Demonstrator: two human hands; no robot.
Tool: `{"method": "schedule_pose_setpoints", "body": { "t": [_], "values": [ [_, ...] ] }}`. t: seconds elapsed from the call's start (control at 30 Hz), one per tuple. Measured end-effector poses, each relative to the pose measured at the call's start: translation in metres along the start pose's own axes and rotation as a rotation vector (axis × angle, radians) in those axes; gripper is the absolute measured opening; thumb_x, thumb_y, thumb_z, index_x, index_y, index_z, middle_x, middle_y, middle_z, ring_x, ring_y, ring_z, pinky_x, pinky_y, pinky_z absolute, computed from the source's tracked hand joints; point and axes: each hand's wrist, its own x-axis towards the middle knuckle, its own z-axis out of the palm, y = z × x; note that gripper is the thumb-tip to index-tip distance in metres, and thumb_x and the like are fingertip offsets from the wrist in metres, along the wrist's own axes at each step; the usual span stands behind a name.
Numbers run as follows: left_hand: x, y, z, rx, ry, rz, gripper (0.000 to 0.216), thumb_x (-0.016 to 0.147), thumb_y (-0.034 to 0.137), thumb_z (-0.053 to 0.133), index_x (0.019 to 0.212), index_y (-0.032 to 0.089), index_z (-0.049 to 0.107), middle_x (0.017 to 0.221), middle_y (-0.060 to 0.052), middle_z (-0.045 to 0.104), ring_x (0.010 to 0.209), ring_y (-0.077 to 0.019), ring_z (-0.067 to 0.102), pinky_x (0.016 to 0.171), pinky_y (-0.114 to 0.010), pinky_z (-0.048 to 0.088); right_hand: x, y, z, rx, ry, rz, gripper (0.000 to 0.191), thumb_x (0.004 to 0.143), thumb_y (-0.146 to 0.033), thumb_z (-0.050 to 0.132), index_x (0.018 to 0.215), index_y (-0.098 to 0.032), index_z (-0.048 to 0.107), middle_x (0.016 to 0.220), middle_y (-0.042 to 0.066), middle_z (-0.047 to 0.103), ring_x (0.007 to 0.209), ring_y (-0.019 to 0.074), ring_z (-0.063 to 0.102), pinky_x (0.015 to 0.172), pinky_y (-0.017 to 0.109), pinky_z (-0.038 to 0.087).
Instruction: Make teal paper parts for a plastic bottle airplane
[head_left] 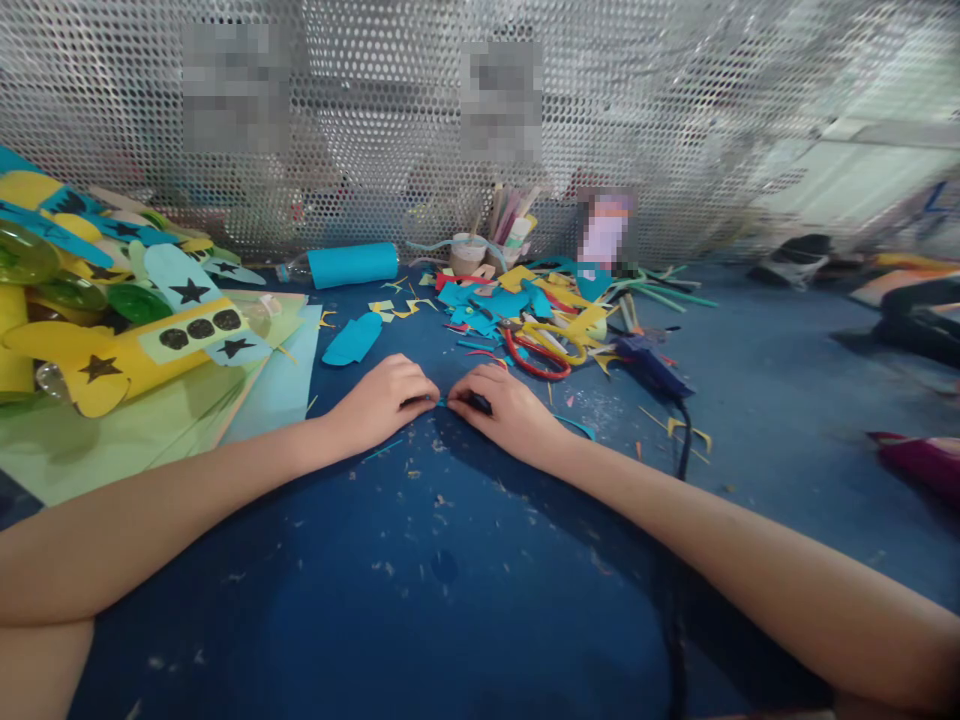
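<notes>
My left hand (pixel 386 402) and my right hand (pixel 510 408) meet low over the blue table, fingertips pinched and almost touching. Between them shows a tiny bit of blue paper (pixel 442 403), mostly hidden by the fingers; both hands grip it. Just beyond my left hand lies a blue paper cutout (pixel 352 339) with a rounded end. Scissors with red handles (pixel 536 362) and yellow-handled scissors (pixel 556 342) rest past my right hand, against a heap of blue and yellow paper scraps (pixel 495 303). A thin blue paper strip (pixel 576 428) lies beside my right wrist.
At left, yellow and blue paper-covered bottle planes (pixel 187 335) stand on green paper sheets (pixel 169 425). A blue-wrapped bottle (pixel 352 265) lies at the back, near cups of sticks (pixel 470 254). A dark blue glue gun (pixel 652 368) with its cord sits right. A perforated metal wall (pixel 375 130) rises behind.
</notes>
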Motion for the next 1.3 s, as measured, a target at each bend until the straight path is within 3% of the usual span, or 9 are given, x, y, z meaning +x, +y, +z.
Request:
{"method": "schedule_pose_setpoints", "body": {
  "t": [0.2, 0.4, 0.5, 0.67, 0.83, 0.93, 1.07, 1.17, 1.3],
  "values": [
    [-0.001, -0.001, 0.001, 0.002, 0.029, 0.023, 0.008, 0.089, 0.022, 0.063, 0.087, 0.016, 0.069, 0.084, -0.004, 0.071, 0.084, -0.0178, 0.06, 0.082, -0.034, 0.044, 0.0, -0.001, -0.002, -0.001, 0.006, -0.065, 0.008, 0.089, -0.021, 0.058, 0.086, -0.019, 0.064, 0.085, 0.006, 0.067, 0.08, 0.0193, 0.06, 0.079, 0.037, 0.047],
    [0.002, 0.001, -0.003, -0.119, 0.009, -0.226, 0.002, 0.08, 0.02, 0.072, 0.082, 0.02, 0.072, 0.086, -0.002, 0.071, 0.084, -0.0171, 0.062, 0.08, -0.033, 0.047, 0.001, 0.0, -0.002, 0.012, 0.008, -0.035, 0.01, 0.09, -0.023, 0.057, 0.084, -0.02, 0.065, 0.084, 0.005, 0.066, 0.079, 0.0189, 0.06, 0.077, 0.036, 0.049],
    [0.003, 0.001, -0.003, -0.131, 0.011, -0.242, 0.002, 0.08, 0.019, 0.072, 0.081, 0.02, 0.072, 0.085, -0.001, 0.07, 0.083, -0.0168, 0.063, 0.079, -0.032, 0.047, 0.0, 0.0, 0.0, -0.012, 0.007, -0.037, 0.011, 0.09, -0.022, 0.055, 0.086, -0.02, 0.065, 0.086, 0.006, 0.066, 0.081, 0.0196, 0.06, 0.079, 0.037, 0.048],
    [0.001, 0.002, 0.001, 0.048, 0.0, 0.001, 0.011, 0.09, 0.021, 0.061, 0.087, 0.015, 0.07, 0.086, -0.005, 0.069, 0.083, -0.0185, 0.06, 0.079, -0.035, 0.047, 0.0, -0.004, -0.002, 0.004, 0.016, -0.009, 0.011, 0.091, -0.024, 0.054, 0.091, -0.019, 0.064, 0.088, 0.007, 0.067, 0.086, 0.0215, 0.06, 0.081, 0.039, 0.049],
    [0.0, 0.007, -0.007, 0.196, 0.208, 0.205, 0.017, 0.095, 0.022, 0.051, 0.09, 0.013, 0.065, 0.084, -0.006, 0.067, 0.084, -0.0175, 0.059, 0.079, -0.033, 0.049, 0.003, -0.008, -0.013, 0.213, 0.096, 0.267, 0.022, 0.09, -0.03, 0.052, 0.104, -0.018, 0.063, 0.095, 0.007, 0.068, 0.084, 0.0191, 0.063, 0.077, 0.034, 0.05],
    [-0.001, 0.014, -0.021, 0.376, 0.319, 0.384, 0.012, 0.094, 0.015, 0.051, 0.097, 0.012, 0.062, 0.088, -0.008, 0.067, 0.089, -0.0185, 0.06, 0.083, -0.033, 0.05, 0.006, -0.011, -0.019, 0.521, -0.03, 0.512, 0.032, 0.092, -0.042, 0.047, 0.087, -0.016, 0.067, 0.078, 0.006, 0.067, 0.066, 0.0147, 0.059, 0.065, 0.03, 0.049],
    [-0.004, 0.02, -0.036, 0.558, 0.328, 0.61, 0.016, 0.092, 0.007, 0.049, 0.103, 0.007, 0.06, 0.092, -0.01, 0.069, 0.091, -0.02, 0.063, 0.084, -0.032, 0.052, 0.004, -0.019, -0.024, 1.047, -0.25, 0.752, 0.051, 0.091, -0.056, 0.045, 0.074, -0.014, 0.068, 0.074, 0.007, 0.066, 0.06, 0.0097, 0.056, 0.058, 0.023, 0.046],
    [-0.007, 0.019, -0.037, 0.614, 0.314, 0.669, 0.017, 0.093, 0.01, 0.048, 0.103, 0.01, 0.062, 0.092, -0.008, 0.071, 0.092, -0.0187, 0.064, 0.085, -0.031, 0.053, 0.003, -0.025, -0.027, 1.166, -0.292, 0.762, 0.04, 0.081, -0.053, 0.064, 0.072, -0.014, 0.068, 0.073, 0.004, 0.066, 0.061, 0.0071, 0.056, 0.058, 0.02, 0.045],
    [-0.01, 0.015, -0.034, 0.65, 0.292, 0.708, 0.018, 0.093, 0.013, 0.05, 0.105, 0.014, 0.063, 0.094, -0.006, 0.072, 0.095, -0.0172, 0.065, 0.088, -0.029, 0.053, 0.003, -0.026, -0.027, 1.124, -0.248, 0.716, 0.031, 0.069, -0.044, 0.078, 0.072, -0.015, 0.069, 0.069, 0.0, 0.065, 0.056, 0.0047, 0.053, 0.056, 0.019, 0.042]
  ]
}}
